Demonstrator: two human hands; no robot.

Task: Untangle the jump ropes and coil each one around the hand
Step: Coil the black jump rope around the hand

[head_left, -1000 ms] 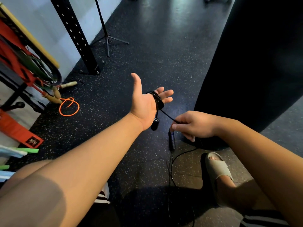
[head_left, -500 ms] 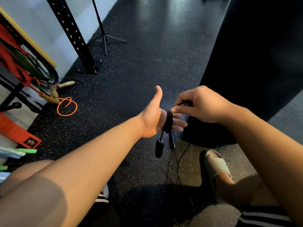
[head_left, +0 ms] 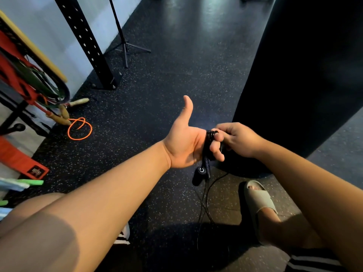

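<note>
A thin black jump rope (head_left: 207, 140) is wound in several turns around the fingers of my left hand (head_left: 186, 146), whose thumb points up. Two black handles (head_left: 201, 171) dangle just below that hand, and the loose cord (head_left: 205, 205) trails down to the floor. My right hand (head_left: 235, 139) pinches the rope right at the coil, touching my left fingertips. An orange jump rope (head_left: 79, 128) with wooden handles (head_left: 62, 114) lies on the floor at the left.
A rack with red and green bands (head_left: 29, 79) stands at the left. A black perforated post (head_left: 88, 46) and a tripod stand (head_left: 124, 46) stand beyond. A large black punching bag (head_left: 304, 75) fills the right. My sandalled foot (head_left: 259, 201) is below the rope.
My right hand has carried the rope up from below the left hand, over its fingers, and now sits at the coil. My left hand turned thumb-up and the handles swung beneath it.
</note>
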